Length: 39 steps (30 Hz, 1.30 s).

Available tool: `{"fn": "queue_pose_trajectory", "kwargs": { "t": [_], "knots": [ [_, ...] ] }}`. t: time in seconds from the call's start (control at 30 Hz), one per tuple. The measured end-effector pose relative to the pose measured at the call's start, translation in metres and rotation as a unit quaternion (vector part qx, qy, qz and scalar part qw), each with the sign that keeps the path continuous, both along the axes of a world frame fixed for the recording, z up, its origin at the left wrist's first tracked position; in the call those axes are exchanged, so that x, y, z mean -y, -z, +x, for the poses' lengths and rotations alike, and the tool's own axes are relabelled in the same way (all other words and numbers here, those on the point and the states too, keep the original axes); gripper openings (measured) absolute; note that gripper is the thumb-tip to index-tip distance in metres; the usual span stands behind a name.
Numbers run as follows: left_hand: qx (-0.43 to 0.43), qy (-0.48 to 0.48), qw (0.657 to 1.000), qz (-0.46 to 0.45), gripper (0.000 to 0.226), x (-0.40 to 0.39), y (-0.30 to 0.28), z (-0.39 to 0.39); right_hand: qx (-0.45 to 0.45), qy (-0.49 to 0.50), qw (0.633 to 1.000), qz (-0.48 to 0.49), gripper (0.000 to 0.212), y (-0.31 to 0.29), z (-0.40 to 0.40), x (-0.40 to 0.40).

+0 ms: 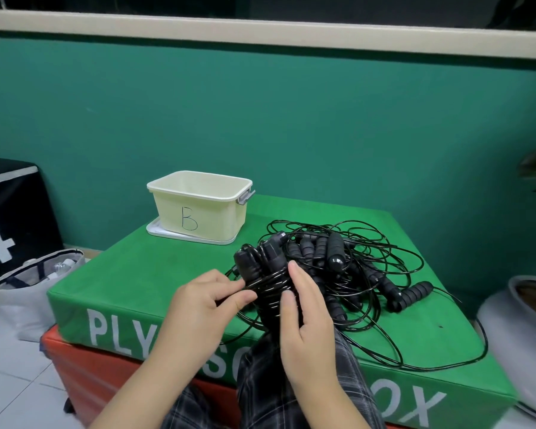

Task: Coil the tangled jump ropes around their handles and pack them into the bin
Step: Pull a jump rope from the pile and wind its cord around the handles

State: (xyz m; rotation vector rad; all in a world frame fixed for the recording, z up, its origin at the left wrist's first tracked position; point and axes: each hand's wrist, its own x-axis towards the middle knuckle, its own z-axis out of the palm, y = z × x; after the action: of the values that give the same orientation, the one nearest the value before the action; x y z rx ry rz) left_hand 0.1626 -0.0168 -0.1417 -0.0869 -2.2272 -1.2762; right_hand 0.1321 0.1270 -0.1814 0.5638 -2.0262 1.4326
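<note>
Low in the middle of the frame, the right hand point(304, 308) curls around a pair of black handles point(260, 261) held together, its fingers wrapped over the cord point(270, 284) already wound round them. The left hand point(205, 301) sits just beside it, thumb and forefinger pinching the cord at the left edge of the coil. The handles point up and away toward the middle of the frame. To the right of the hands lies the tangled pile of jump ropes point(347, 267), black foam handles heaped together with thin cord looping out across the green surface point(155, 274) and over its near edge. Toward the upper left of that surface stands a cream bin point(198, 209) marked with a "B", resting on its lid point(158, 232), well apart from the pile.
</note>
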Motion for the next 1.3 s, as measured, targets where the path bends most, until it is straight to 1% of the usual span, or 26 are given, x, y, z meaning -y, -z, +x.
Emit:
{"fn": "queue_pose_trajectory", "kwargs": {
  "t": [0.07,0.13,0.2,0.23,0.27,0.37,0.47,0.57,0.67,0.7,0.73,0.83,0.93,1.0,1.03,1.1,1.17,1.23,1.3],
  "knots": [
    [-0.009,0.001,1.0,-0.027,0.015,-0.003,0.003,0.001,0.01,0.052,0.994,0.092,0.067,0.003,-0.002,0.003],
    [-0.014,0.017,0.999,-0.034,0.015,-0.006,0.004,0.002,-0.002,0.127,0.98,0.152,0.085,0.004,-0.004,0.008],
    [-0.019,0.043,0.998,-0.043,0.015,-0.007,0.001,0.003,0.001,0.19,0.97,0.154,0.092,-0.001,-0.004,0.011],
    [-0.021,0.061,0.997,-0.046,0.017,-0.008,-0.001,0.004,0.006,0.202,0.968,0.146,0.093,-0.003,-0.004,0.011],
    [-0.017,0.079,0.996,-0.045,0.019,-0.007,-0.003,0.005,0.012,0.195,0.972,0.132,0.093,-0.003,-0.005,0.01],
    [0.011,0.117,0.991,-0.063,0.027,-0.002,-0.008,0.007,0.044,0.115,0.99,0.067,0.088,0.0,-0.003,0.005],
    [0.059,0.068,0.993,-0.071,0.032,0.007,-0.01,0.005,0.073,0.076,0.993,0.048,0.087,0.0,0.003,0.002],
    [0.07,0.027,0.991,-0.111,0.027,0.018,-0.008,-0.002,0.068,0.054,0.995,0.044,0.078,0.0,0.007,0.001],
    [0.049,0.037,0.991,-0.12,0.009,0.023,-0.004,-0.012,0.089,0.019,0.996,0.021,0.07,-0.001,0.01,0.0],
    [0.04,0.046,0.99,-0.124,0.024,0.024,-0.003,-0.016,0.1,0.003,0.995,0.009,0.068,-0.001,0.01,-0.001],
    [0.037,0.068,0.99,-0.119,0.033,0.024,-0.002,-0.02,0.112,-0.014,0.994,-0.002,0.066,-0.001,0.011,-0.002],
    [0.043,0.154,0.983,-0.095,0.038,0.019,-0.003,-0.027,0.119,-0.05,0.992,-0.011,0.061,-0.002,0.011,-0.005],
    [0.066,0.213,0.972,-0.08,0.064,0.019,-0.002,-0.03,0.115,-0.087,0.99,-0.008,0.057,0.0,0.01,-0.006],
    [0.078,0.232,0.968,-0.06,0.07,0.019,-0.003,-0.029,0.113,-0.114,0.987,0.0,0.057,0.0,0.009,-0.007],
    [0.078,0.231,0.969,-0.05,0.068,0.019,-0.005,-0.028,0.113,-0.125,0.986,0.003,0.056,0.0,0.009,-0.007],
    [0.07,0.208,0.975,-0.028,0.053,0.015,-0.006,-0.024,0.102,-0.123,0.987,0.014,0.058,-0.001,0.008,-0.006],
    [0.063,0.159,0.985,-0.026,0.038,0.01,-0.005,-0.021,0.055,-0.071,0.995,0.031,0.062,0.001,0.006,-0.003],
    [0.053,0.114,0.992,-0.031,0.037,0.004,-0.006,-0.019,-0.003,-0.02,0.999,0.044,0.065,0.004,0.005,0.0],
    [0.044,0.085,0.995,-0.035,0.036,-0.002,-0.008,-0.017,-0.046,-0.005,0.998,0.044,0.061,0.005,0.006,0.001]
  ]
}}
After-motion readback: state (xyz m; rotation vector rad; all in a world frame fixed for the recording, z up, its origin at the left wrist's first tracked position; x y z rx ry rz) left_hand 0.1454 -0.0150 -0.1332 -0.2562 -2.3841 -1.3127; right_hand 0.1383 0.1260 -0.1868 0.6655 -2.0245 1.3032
